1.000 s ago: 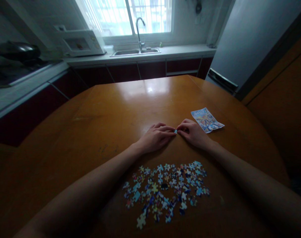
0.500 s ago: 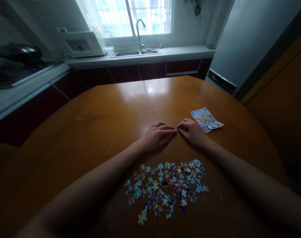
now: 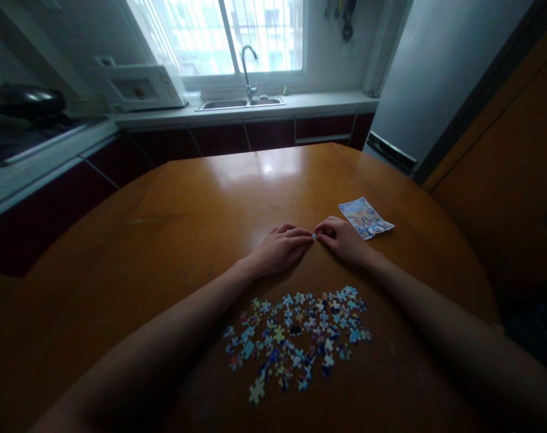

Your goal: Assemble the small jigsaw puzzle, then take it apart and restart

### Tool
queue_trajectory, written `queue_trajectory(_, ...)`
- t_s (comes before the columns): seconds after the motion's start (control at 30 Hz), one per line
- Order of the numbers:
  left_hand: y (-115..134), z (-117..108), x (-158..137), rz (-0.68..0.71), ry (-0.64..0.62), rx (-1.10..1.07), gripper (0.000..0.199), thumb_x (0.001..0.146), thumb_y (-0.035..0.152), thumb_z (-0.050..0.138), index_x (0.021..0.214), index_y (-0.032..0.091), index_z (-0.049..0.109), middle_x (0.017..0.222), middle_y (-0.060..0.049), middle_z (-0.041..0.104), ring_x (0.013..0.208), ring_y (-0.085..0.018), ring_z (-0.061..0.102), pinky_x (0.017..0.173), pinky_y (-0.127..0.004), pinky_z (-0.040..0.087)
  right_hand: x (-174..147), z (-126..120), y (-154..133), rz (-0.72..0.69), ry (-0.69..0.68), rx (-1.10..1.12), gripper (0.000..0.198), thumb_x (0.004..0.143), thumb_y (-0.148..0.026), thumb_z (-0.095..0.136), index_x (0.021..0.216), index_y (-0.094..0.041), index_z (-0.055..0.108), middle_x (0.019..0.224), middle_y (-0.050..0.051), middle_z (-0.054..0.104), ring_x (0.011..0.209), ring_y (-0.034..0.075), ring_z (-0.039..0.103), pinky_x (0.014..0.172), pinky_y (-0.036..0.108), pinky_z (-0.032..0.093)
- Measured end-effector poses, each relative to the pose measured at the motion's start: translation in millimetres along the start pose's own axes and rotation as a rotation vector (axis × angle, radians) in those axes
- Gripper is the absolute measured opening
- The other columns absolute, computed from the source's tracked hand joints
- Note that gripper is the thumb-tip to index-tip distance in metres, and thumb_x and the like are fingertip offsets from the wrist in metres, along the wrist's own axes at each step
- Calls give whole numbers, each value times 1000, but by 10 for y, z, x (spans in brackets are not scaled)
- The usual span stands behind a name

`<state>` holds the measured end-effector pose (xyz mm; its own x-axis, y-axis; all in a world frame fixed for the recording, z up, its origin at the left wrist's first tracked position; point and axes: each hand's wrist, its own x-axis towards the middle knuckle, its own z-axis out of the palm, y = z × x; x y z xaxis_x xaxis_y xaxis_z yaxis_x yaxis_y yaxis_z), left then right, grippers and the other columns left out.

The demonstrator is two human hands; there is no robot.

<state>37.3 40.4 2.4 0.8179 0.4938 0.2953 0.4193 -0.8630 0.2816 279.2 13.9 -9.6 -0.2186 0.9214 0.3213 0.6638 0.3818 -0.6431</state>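
Note:
My right hand [image 3: 342, 239] is closed in a pinch on a tiny light-blue jigsaw piece [image 3: 314, 237] above the middle of the table. From the other side, my left hand [image 3: 282, 246] lies low over the wood with its fingers stretched out, its index fingertip touching that piece. The piece is mostly hidden by the fingertips. Nearer to me, below both hands, loose jigsaw pieces [image 3: 296, 331] are spread in a wide patch, blue, white, yellow and dark. Just beyond my right hand lies a creased picture sheet [image 3: 365, 216] with a blue printed design.
The wooden table [image 3: 201, 198] has a rounded outline. Past its far edge stands a counter with a sink [image 3: 237, 103], a faucet [image 3: 247, 72] and a white microwave [image 3: 140, 87]. A wok [image 3: 25, 101] sits on the stove at left, a refrigerator [image 3: 422, 78] at right.
The whole view has shifted slightly, so everything appears a little further left. Both hands keep the same pose around the small jigsaw piece.

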Motion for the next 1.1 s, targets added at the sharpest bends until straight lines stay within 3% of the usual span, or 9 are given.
queue_trajectory(0.2, -19, 7, 18, 9, -2, -16, 32, 104, 35, 50, 133, 35, 65, 136, 1, 67, 119, -25, 56, 105, -45, 43, -97, -336, -260, 86, 12, 36, 8, 85, -18, 67, 89, -18, 74, 84, 6, 73, 73, 18, 64, 68, 32, 50)
queue_trajectory(0.4, -13, 18, 36, 15, 25, -48, 31, 104, 35, 51, 130, 35, 67, 134, 1, 68, 119, -25, 56, 105, -45, 43, -795, -564, -720, 189, -124, -84, 8, 82, -14, 70, 80, -22, 72, 81, 5, 71, 73, 18, 63, 66, 32, 49)
queue_trajectory(0.57, -22, 25, 42, 26, 39, -56, 30, 104, 36, 51, 128, 35, 69, 132, 0, 69, 118, -25, 56, 106, -46, 43, -1227, -537, -816, 259, -232, -169, 9, 83, -15, 70, 80, -23, 71, 87, 6, 70, 74, 19, 64, 64, 32, 48)
queue_trajectory(1.1, -30, 43, 50, 29, 45, -42, 30, 104, 35, 51, 128, 33, 69, 133, 0, 69, 120, -26, 55, 106, -46, 42, -1141, -462, -881, 336, -313, -353, 16, 74, -10, 75, 77, -22, 66, 87, 6, 69, 78, 22, 64, 68, 35, 46)
